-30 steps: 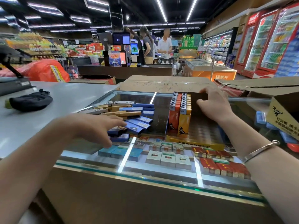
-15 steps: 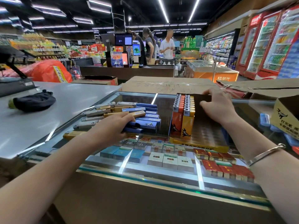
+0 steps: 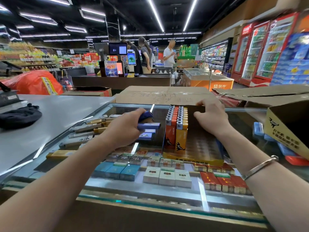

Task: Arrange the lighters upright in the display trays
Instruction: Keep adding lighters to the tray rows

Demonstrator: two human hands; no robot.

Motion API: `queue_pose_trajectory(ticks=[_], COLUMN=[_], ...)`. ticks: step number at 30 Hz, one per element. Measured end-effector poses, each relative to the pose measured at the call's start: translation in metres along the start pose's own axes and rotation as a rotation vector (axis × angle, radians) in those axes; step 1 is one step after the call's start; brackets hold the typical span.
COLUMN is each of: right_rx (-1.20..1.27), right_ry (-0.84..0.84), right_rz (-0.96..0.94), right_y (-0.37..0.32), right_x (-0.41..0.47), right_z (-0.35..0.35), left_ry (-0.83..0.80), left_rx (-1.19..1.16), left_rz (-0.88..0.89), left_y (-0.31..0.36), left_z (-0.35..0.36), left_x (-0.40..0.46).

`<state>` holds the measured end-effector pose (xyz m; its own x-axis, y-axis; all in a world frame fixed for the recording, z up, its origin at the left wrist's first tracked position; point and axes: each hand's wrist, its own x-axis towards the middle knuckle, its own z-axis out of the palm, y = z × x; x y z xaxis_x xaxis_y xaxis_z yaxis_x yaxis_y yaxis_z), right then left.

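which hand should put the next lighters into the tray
Left, probably. The left hand already grips a bunch of blue lighters just left of the display tray, beside the upright rows. The right hand holds the tray's back edge, steadying it.

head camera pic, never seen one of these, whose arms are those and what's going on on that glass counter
There is no machine here. The picture comes from one wide-angle camera worn on a person's head, looking forward and down, so the two arms reaching in from the bottom are that person's own.

The left hand grips a bunch of blue lighters lifted off the glass counter. The right hand rests on the back edge of the display tray, fingers curled over it, seemingly to steady it.

In the tray, two rows of lighters already stand upright: orange lighters and yellow lighters. The rest of the tray is unfilled.

More loose lighters lie flat on the glass at left. A cardboard box sits at the right. Cigarette packs lie under the glass.
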<state>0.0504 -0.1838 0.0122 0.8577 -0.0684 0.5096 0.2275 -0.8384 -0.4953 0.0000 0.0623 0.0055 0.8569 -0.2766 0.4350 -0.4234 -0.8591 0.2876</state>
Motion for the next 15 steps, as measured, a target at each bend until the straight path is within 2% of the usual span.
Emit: queue_pose_trajectory(ticks=[4,6,8,12,15], right_rx=[0.029,0.159,0.358,0.616,0.678], right_ry=[0.058,0.138,0.172,-0.042,-0.109], right_rz=[-0.022,-0.088,-0.178,-0.394,-0.426], right_y=[-0.003,-0.008,-0.018,-0.038,-0.043], right_x=[0.0,0.0,-0.003,-0.014,-0.015], right_z=[-0.004,-0.01,-0.019,-0.03,-0.028], left_ry=[0.238,0.291,0.343,0.411,0.401], left_rx=[-0.359,-0.486,-0.518,-0.467,-0.443], left_rz=[0.122,0.147,0.169,0.267,0.3], left_y=[0.018,0.033,0.048,0.062,0.06], left_z=[-0.005,0.0,0.008,0.022,0.025], left_x=[0.024,0.037,0.048,0.056,0.051])
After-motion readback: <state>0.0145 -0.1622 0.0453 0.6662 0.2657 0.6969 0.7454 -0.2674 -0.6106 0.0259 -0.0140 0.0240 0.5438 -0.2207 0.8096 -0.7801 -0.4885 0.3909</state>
